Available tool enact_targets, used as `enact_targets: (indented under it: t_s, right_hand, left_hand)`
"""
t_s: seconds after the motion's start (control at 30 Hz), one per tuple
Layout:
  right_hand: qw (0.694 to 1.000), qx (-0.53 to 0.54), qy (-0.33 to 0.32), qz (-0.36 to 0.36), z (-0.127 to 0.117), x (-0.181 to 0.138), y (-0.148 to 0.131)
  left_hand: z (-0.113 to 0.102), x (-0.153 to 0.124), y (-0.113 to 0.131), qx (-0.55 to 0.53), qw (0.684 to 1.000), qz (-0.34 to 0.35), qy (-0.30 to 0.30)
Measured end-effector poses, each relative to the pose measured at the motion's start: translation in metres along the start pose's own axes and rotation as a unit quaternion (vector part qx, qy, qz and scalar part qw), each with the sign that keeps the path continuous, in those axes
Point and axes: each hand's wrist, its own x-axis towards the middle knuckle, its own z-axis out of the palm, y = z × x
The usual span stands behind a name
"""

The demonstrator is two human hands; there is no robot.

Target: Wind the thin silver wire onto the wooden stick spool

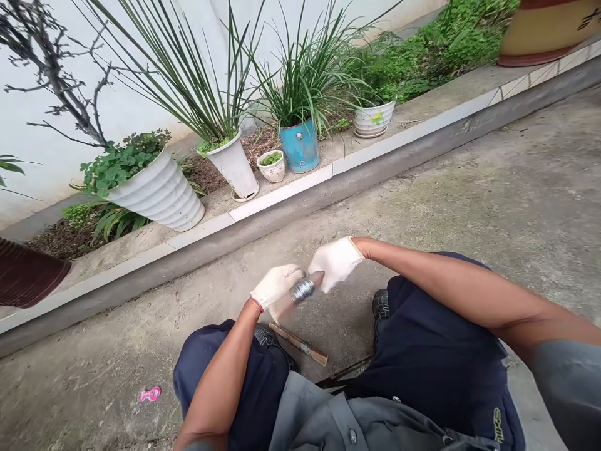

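In front of my knees, both gloved hands are closed on a wooden stick (283, 309) with a thick coil of silvery wire (303, 289) wound round it. My left hand (278, 285), in a white knit glove with a red cuff edge, grips it beside the coil. The far end is held in my right hand (336, 263), also gloved in white; its fingers are partly hidden and slightly blurred. On the concrete below, between my shoes, lies a second wooden stick (293, 340) with a narrow band of wire round it.
A raised planter ledge (282, 195) crosses the view in front. On it stand a tilted white ribbed pot (162, 191), a tall white pot (236, 166), a blue pot (300, 147) and several others. A pink plastic object (151, 394) lies on the ground at the left.
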Motion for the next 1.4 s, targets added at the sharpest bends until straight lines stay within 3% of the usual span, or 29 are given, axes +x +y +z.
enact_targets:
  t_s: [0.1,0.2,0.3,0.4,0.5,0.63,0.77,0.83,0.97,1.07,1.13,1.27,1.4]
  right_hand:
    - [0.993,0.016,0.118,0.014,-0.008,0.002,-0.003]
    - [0.958,-0.076,0.26,0.093,-0.018,0.009,0.004]
    - [0.916,-0.175,0.317,0.175,-0.024,0.016,0.015]
    - [0.896,-0.241,0.285,0.243,-0.022,0.019,0.022]
    - [0.901,-0.283,0.197,0.263,-0.012,0.021,0.025]
    - [0.943,-0.276,0.059,0.177,0.006,0.014,0.028]
    - [0.986,-0.151,-0.052,0.05,0.015,-0.002,0.026]
    - [0.995,-0.089,-0.042,0.005,0.014,-0.009,0.021]
    - [0.995,-0.01,0.096,0.012,0.006,-0.011,0.009]
    - [0.974,-0.084,0.201,0.067,-0.001,-0.004,0.007]
    - [0.952,-0.158,0.235,0.118,-0.004,0.002,0.008]
    - [0.916,-0.247,0.218,0.228,-0.003,0.009,0.01]
    - [0.908,-0.301,0.163,0.241,0.0,0.009,0.014]
  left_hand:
    - [0.01,-0.008,0.005,-0.014,1.0,-0.023,0.008]
    - [0.016,-0.014,0.007,-0.015,0.999,-0.023,0.024]
    - [0.019,-0.015,0.003,-0.012,0.999,-0.033,0.005]
    - [0.02,-0.011,-0.003,-0.024,0.999,-0.042,-0.001]
    - [0.017,-0.007,-0.009,-0.007,0.999,-0.037,0.021]
    - [0.008,-0.007,-0.013,0.037,0.998,-0.016,0.057]
    - [0.004,-0.007,-0.012,0.02,0.998,-0.018,0.061]
    - [0.007,-0.006,-0.009,0.014,0.999,-0.012,0.046]
    - [0.019,-0.004,0.001,0.004,1.0,-0.025,0.012]
    - [0.024,-0.004,0.005,-0.023,0.999,-0.038,0.012]
    - [0.024,-0.003,0.005,-0.022,0.999,-0.035,0.011]
    - [0.022,-0.004,0.0,0.036,0.999,-0.005,-0.01]
    - [0.018,-0.006,-0.001,0.057,0.998,0.004,-0.005]
